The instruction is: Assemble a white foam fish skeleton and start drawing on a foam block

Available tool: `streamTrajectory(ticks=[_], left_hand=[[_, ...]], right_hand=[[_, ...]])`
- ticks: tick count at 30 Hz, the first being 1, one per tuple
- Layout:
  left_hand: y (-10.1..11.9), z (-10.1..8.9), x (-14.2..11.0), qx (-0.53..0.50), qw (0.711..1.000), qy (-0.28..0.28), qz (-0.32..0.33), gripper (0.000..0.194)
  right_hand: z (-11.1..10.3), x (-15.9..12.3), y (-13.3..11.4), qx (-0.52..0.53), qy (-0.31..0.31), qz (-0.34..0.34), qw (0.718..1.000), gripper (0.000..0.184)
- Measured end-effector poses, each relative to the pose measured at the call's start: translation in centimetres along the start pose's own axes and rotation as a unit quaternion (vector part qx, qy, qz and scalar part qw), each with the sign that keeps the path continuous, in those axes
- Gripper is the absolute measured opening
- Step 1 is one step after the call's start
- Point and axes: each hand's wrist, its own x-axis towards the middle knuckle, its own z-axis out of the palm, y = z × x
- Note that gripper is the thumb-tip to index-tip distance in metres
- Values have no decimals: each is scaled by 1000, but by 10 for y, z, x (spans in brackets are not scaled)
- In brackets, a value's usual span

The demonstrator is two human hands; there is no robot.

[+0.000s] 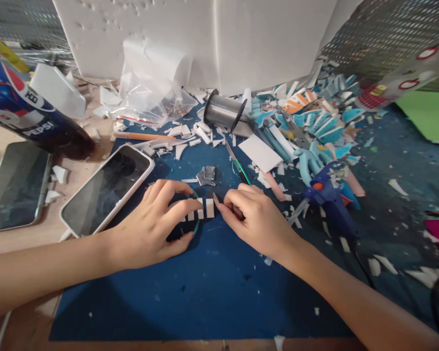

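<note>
A person's bare hands work at a blue mat (205, 297); the left hand (164, 219) is half curled, thumb and fingers well apart, arched around a short row of white pieces (209, 208) with the forefinger's tip at the row; a thin teal strip (196, 228) curves between that thumb and the fingers; the right hand (256, 214), its fingers folded nearly closed, pinches a small pointed piece (216, 200) whose tip stands just beside the right end of the row; the row lies on the mat between the hands, partly covered by the left one; just beyond are a grey scrap (207, 176) and a green-handled knife (239, 165); a spool (223, 111) lies on its side farther back, near a clear plastic bag (142, 105); a white-rimmed phone (108, 190) rests beside the left forearm, a darker phone (18, 185) and a Pepsi bottle (40, 112) farther left; a blue glue gun (331, 200) lies to the right, among foam scraps (329, 124).
</note>
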Motion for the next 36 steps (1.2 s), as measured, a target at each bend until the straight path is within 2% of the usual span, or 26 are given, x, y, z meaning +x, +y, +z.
streamTrajectory(ticks=[36], left_hand=[[0,-1,0,4,1000,-27,-13,31]], right_hand=[[2,0,-2,-41,-15,-12,999,29]])
